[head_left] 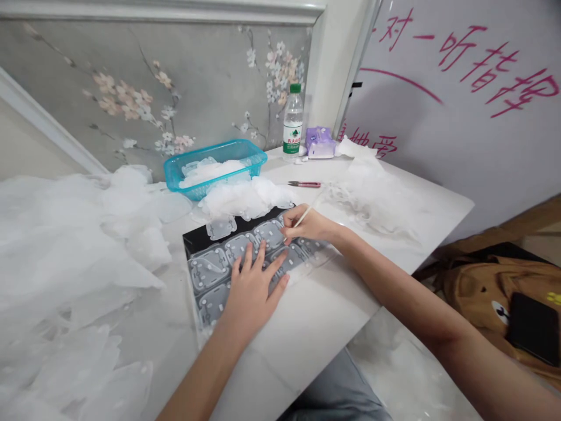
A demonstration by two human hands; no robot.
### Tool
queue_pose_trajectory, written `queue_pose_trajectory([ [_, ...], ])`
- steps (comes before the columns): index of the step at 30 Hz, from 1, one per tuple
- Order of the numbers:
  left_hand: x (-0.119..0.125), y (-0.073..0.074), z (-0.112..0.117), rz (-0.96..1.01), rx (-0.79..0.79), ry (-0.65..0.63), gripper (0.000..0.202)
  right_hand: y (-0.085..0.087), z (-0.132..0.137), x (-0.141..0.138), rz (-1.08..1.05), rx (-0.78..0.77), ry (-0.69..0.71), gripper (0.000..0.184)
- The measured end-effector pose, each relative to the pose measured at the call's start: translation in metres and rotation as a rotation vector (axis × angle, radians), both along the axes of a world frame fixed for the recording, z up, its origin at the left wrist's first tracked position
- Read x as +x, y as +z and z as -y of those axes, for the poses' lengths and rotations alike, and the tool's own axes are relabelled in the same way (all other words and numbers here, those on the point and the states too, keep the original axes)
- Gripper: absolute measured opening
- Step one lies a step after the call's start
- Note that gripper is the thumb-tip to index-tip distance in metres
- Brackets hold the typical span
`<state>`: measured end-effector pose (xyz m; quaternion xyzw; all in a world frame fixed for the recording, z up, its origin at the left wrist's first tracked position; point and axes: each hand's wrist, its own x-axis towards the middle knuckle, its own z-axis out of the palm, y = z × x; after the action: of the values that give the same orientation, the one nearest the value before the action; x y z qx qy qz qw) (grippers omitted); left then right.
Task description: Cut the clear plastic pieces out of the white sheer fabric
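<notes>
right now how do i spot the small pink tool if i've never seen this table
On the white table, find the blue basket by the flowered wall. Right of it, in front of the water bottle, lies the pink tool, just beyond the right hand holding a thin stick. It alone is slim and pink; everything beside it is white.

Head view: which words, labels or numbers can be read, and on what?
"一对一听指挥": red handwriting on the whiteboard.
Lower red characters there: partly hidden, unreadable.
"农夫山泉": label of the water bottle; smaller print too small.
Purple tissue pack: print blurred.
</notes>
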<state>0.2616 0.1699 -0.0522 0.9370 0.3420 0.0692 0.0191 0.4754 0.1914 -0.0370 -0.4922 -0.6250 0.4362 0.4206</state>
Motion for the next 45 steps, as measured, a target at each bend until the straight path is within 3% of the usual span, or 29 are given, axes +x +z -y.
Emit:
queue_pose_trajectory([
  [14, 0.000, 0.002, 0.001, -0.010, 0.014, 0.012, 0.046, -0.006, -0.006, 0.014, -0.053, -0.033, -0.109, 0.019],
  [20, 0.001, -0.001, 0.001, 0.003, 0.041, -0.014, 0.071, -0.010, -0.006, -0.004, -0.093, -0.059, -0.075, 0.019],
  [25, 0.000, -0.001, 0.000, -0.005, 0.056, -0.019, 0.068, -0.009, -0.005, -0.010, -0.110, -0.031, -0.058, 0.018],
  [30, -0.001, -0.002, 0.000, -0.003, 0.047, -0.026, 0.061, -0.009, -0.006, 0.005, -0.067, -0.049, 0.017, 0.016],
  [35, -0.001, -0.002, 0.000, -0.002, 0.031, -0.021, 0.060, -0.003, -0.006, 0.022, 0.010, -0.045, -0.087, 0.019],
  [40, -0.001, -0.002, 0.000, 0.008, 0.052, -0.023, 0.059, 0.003, -0.005, 0.019, 0.000, -0.051, -0.151, 0.018],
  [45, 0.000, -0.002, 0.000, -0.003, 0.026, -0.021, 0.059, 0.005, -0.004, 0.025, 0.024, -0.016, -0.329, 0.028],
])
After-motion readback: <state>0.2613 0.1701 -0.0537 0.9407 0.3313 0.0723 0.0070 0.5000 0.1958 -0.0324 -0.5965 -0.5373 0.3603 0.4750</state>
